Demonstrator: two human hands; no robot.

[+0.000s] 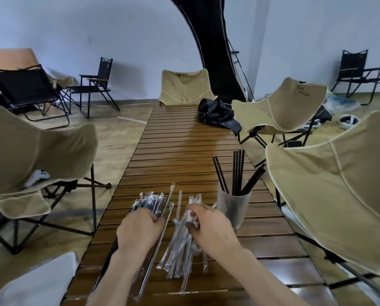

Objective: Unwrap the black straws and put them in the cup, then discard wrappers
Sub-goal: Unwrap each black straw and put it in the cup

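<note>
Black plastic straws (237, 173) stand unwrapped in a translucent grey plastic cup (233, 208) on the brown slatted wooden table (184, 151), and to the left of this cup lie a loose pile of empty clear plastic wrappers (180, 246) and, further left, a bundle of black straws still in clear wrappers (149, 204). The right hand (211, 226), just beside the cup, pinches some of the clear wrappers between its curled fingers and thumb. The left hand (138, 228) rests on the wrapped bundle with its fingers bent over it, but I cannot tell if it really grips the bundle.
</note>
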